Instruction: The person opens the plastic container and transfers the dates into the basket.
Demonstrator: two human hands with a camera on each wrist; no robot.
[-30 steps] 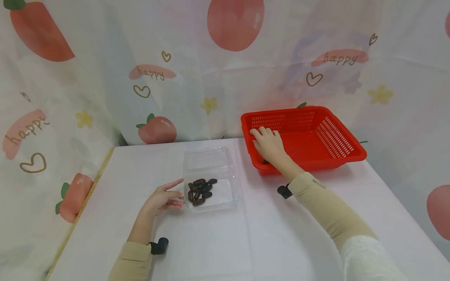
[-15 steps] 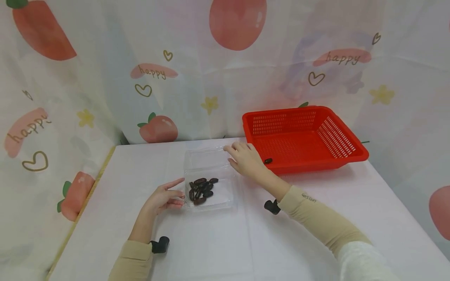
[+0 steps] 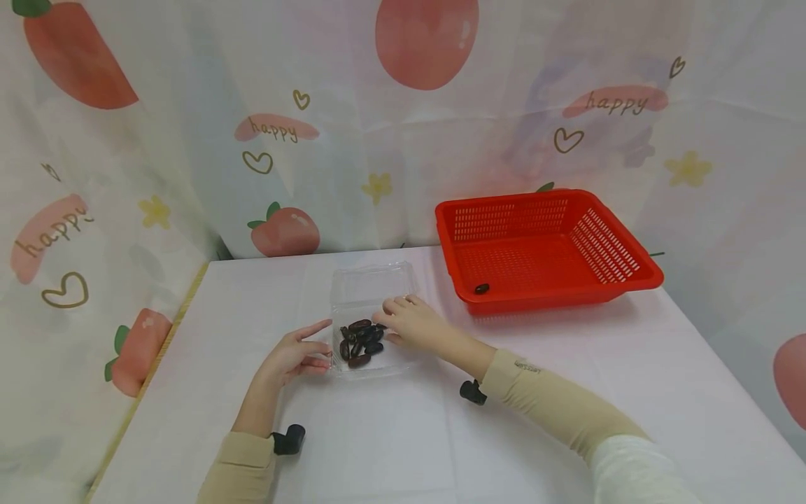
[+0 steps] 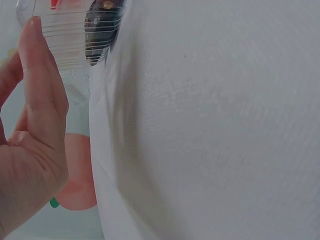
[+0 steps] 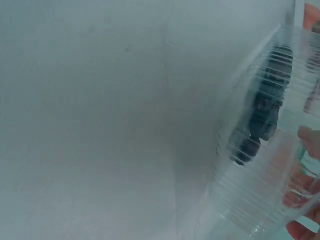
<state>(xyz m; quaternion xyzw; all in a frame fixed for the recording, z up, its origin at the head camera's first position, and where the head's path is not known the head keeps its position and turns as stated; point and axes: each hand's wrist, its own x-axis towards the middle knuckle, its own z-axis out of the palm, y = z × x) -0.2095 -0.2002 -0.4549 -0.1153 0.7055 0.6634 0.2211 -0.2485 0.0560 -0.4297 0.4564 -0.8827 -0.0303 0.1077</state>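
Observation:
Several dark brown dates [image 3: 359,360] lie in the left part of a clear plastic clamshell box [image 3: 403,357], whose lid [image 3: 371,282] is folded back. At the box's left wall my left hand [image 3: 296,357] rests with fingers extended; in the left wrist view these fingers [image 4: 37,75] touch the ribbed side. My right hand [image 3: 412,324] reaches over the box from the right, its fingertips beside the pile's right edge. Through the clear wall in the right wrist view, the right fingers [image 5: 311,142] appear spread and apart from the dates [image 5: 265,110].
A red plastic basket [image 3: 548,297] stands at the back right, with one date [image 3: 481,288] in its near left corner. The white-covered table [image 3: 378,441] meets a patterned curtain [image 3: 340,140] behind.
My right hand has left the red basket, moving left and down over the box to the dates. A date now shows in the basket corner. My left hand has stayed at the box.

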